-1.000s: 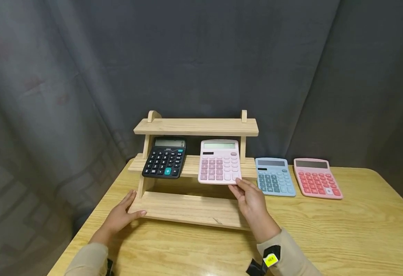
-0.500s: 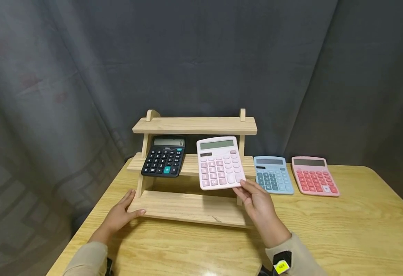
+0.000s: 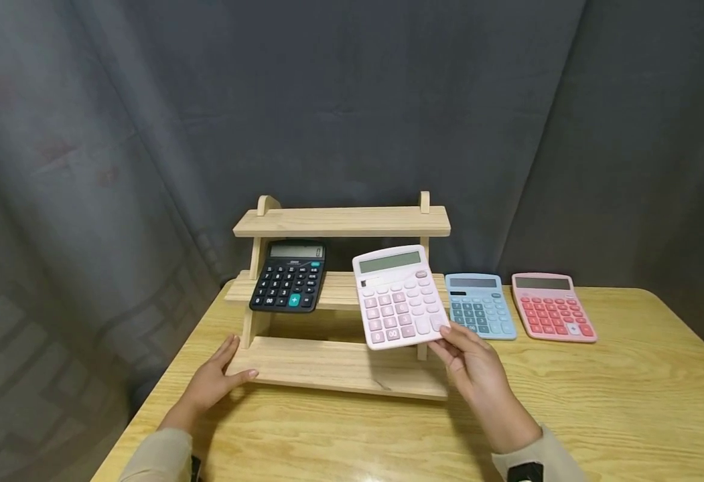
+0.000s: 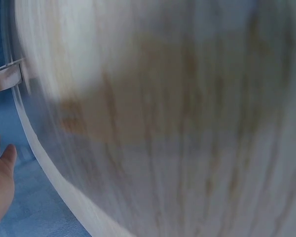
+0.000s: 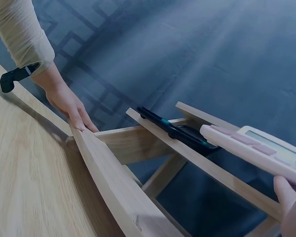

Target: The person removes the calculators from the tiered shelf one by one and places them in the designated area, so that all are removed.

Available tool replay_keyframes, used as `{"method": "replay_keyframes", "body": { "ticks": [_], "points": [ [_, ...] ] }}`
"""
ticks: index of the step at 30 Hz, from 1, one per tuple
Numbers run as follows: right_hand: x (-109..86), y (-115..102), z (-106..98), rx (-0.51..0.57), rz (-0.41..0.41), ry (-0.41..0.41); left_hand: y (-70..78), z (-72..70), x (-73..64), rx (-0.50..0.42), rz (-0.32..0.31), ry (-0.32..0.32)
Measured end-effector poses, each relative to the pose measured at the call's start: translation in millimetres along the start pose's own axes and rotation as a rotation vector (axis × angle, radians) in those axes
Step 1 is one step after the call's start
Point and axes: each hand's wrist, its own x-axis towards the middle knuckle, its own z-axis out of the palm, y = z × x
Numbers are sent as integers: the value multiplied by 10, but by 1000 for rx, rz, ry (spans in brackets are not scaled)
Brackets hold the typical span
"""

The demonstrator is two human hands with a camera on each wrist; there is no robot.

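Observation:
My right hand [image 3: 472,365] pinches a pale pink calculator [image 3: 401,294] by its lower right corner, thumb on top. The calculator is tilted, in front of the middle and lower boards of a three-tier wooden display shelf [image 3: 339,221]. In the right wrist view, the pale pink calculator [image 5: 256,150] shows edge-on, apart from the boards. A black calculator [image 3: 290,278] leans on the middle tier at the left. My left hand [image 3: 209,381] rests at the left end of the bottom board, thumb along its front, fingers fairly straight; the right wrist view shows this left hand [image 5: 69,103] at the board's corner.
Right of the shelf, a blue calculator [image 3: 480,304] and a coral pink calculator [image 3: 552,306] lie face up on the wooden table [image 3: 629,402]. A grey curtain [image 3: 352,100] hangs behind. Blurred wood grain [image 4: 177,123] fills most of the left wrist view.
My right hand has drawn the pale pink calculator off the middle tier, toward me and to the right, turning it slightly anticlockwise. My left hand has stayed at the shelf.

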Motion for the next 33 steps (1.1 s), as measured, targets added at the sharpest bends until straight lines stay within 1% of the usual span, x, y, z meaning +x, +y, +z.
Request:
{"method": "replay_keyframes", "body": {
  "ticks": [5,13,17,21,24,27,33],
  "points": [
    [-43,-58,-119,26,0,-44,13,-17,-10,23,2,-2],
    [-116,-171,-358,70,-33,-106,26,-50,-28,56,42,18],
    [-164,-245,-505,91,-68,-181,25,-38,-20,82,58,20],
    [-194,-315,-688,142,-101,-263,32,-32,-12,110,69,21],
    [-205,-370,-826,185,-108,-303,37,-32,-7,126,72,23],
    [-193,-422,-964,227,-112,-323,37,-32,-9,130,75,19],
    [-138,-511,-1245,292,-137,-306,41,-44,-8,129,64,13]
  ]
}}
